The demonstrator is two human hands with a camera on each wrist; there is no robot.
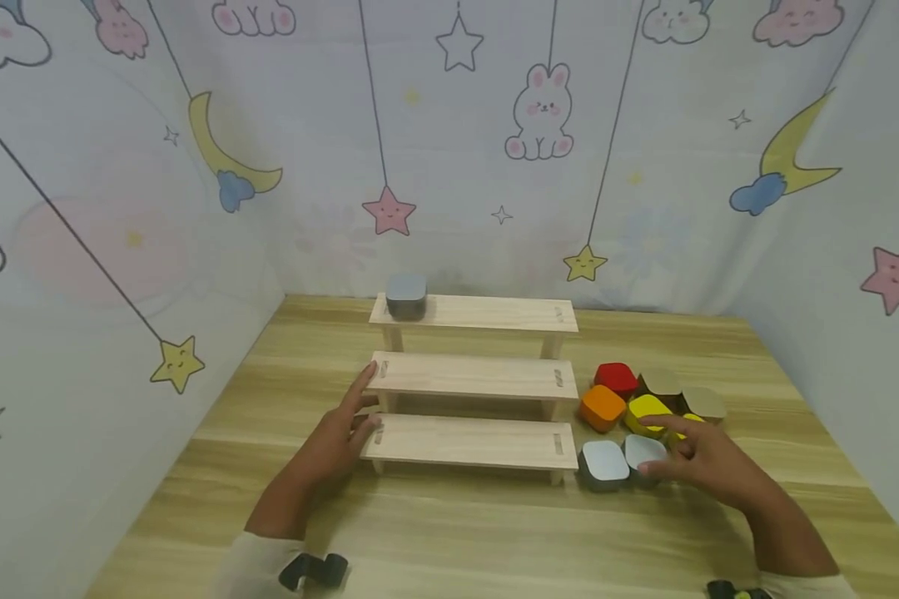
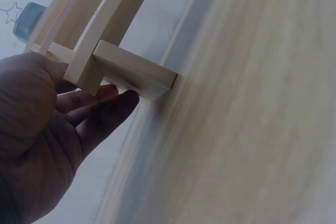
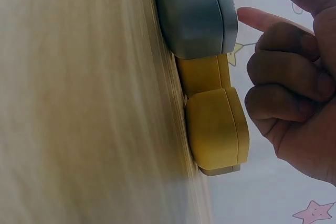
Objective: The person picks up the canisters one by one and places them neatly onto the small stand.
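A person's two bare hands work at a wood-grain table (image 1: pixel 449 532) beside a three-step wooden shelf (image 1: pixel 472 374). The left hand (image 1: pixel 335 443) rests against the shelf's left end, fingers loosely extended, thumb at the lowest board and forefinger at the middle one. The right hand (image 1: pixel 710 464) is to the right of the shelf, thumb and forefinger spread apart around a grey block (image 1: pixel 643 450), its other fingers folded in; whether the fingertips touch the block is unclear. That block is on the table, with a second grey block (image 1: pixel 604 460) just to its left. Farther back are an orange block (image 1: pixel 603 406), a red block (image 1: pixel 616 378), two yellow blocks (image 1: pixel 646 405) and, at far right, tan-topped blocks (image 1: pixel 658 382). A third grey block (image 1: pixel 407 296) sits on the top step's left end. Behind hangs a white backdrop (image 1: pixel 464 150) printed with stars, moons and a bunny.
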